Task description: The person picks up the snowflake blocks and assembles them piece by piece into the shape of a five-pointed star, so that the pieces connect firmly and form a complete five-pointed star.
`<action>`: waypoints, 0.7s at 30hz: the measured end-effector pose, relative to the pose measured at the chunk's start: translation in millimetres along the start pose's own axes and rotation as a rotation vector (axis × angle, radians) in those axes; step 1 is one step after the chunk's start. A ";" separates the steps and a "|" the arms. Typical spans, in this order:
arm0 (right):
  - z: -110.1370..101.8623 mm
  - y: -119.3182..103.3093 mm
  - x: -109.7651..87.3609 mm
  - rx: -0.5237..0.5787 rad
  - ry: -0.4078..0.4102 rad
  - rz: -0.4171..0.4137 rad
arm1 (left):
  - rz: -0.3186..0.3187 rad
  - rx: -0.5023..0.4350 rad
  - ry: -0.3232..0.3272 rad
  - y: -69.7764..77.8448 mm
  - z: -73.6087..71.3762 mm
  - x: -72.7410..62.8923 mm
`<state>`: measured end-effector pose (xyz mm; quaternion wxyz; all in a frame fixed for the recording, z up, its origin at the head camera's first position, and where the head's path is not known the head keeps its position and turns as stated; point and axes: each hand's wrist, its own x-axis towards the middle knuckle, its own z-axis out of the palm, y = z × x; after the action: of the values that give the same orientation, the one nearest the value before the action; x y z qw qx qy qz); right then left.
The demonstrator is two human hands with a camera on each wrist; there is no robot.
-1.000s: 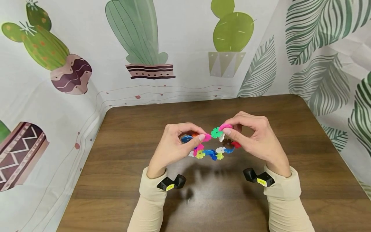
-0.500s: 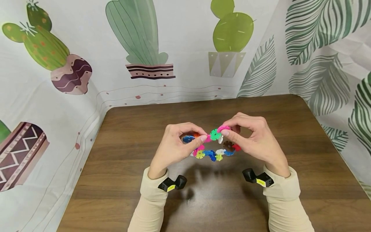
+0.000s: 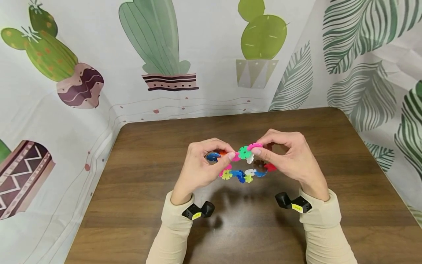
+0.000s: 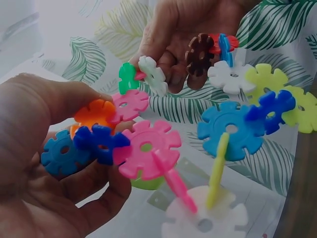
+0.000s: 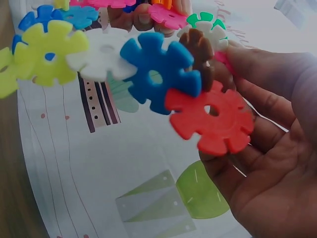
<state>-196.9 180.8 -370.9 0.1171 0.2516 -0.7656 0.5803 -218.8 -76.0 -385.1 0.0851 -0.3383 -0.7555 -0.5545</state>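
A string of colourful plastic snowflake discs hangs between both hands as a ring above the table. My left hand (image 3: 204, 163) pinches a pink disc (image 4: 137, 105) between thumb and index finger, beside an orange disc (image 4: 91, 113). My right hand (image 3: 290, 152) pinches another pink disc (image 3: 255, 146), which is joined to a green disc (image 3: 244, 152) and a white one (image 3: 250, 159). The green disc's edge meets the left hand's pink disc in the head view. Lower in the ring are a red disc (image 5: 233, 124), a brown disc (image 3: 260, 165) and several blue, white and yellow ones.
Under the hands lies a brown wooden table (image 3: 148, 205). A white cloth (image 3: 214, 44) printed with cacti and leaves hangs behind it and at both sides. Black wrist cameras sit on the left cuff (image 3: 168, 212) and the right cuff (image 3: 324, 209).
The right hand has brought the green disc slightly left and down, closing the small gap to the left hand's pink disc. The left forearm has shifted a little right. Both pinches stay.
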 end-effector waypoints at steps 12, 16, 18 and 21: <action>-1.7 -2.6 -0.8 -0.020 -0.021 0.058 | 0.023 -0.005 0.002 1.2 2.5 -0.1; -2.3 -1.2 -0.4 -0.028 -0.027 0.049 | 0.013 -0.013 0.004 2.8 3.2 0.1; -2.3 0.0 0.2 -0.031 -0.028 0.038 | 0.009 -0.016 0.007 3.0 3.5 0.0; -2.0 2.0 0.5 -0.032 -0.027 0.024 | 0.009 -0.012 0.012 2.7 4.2 -0.3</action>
<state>-198.7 183.0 -371.7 0.1041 0.2484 -0.7793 0.5659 -215.8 -71.9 -384.7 0.0901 -0.3386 -0.7501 -0.5609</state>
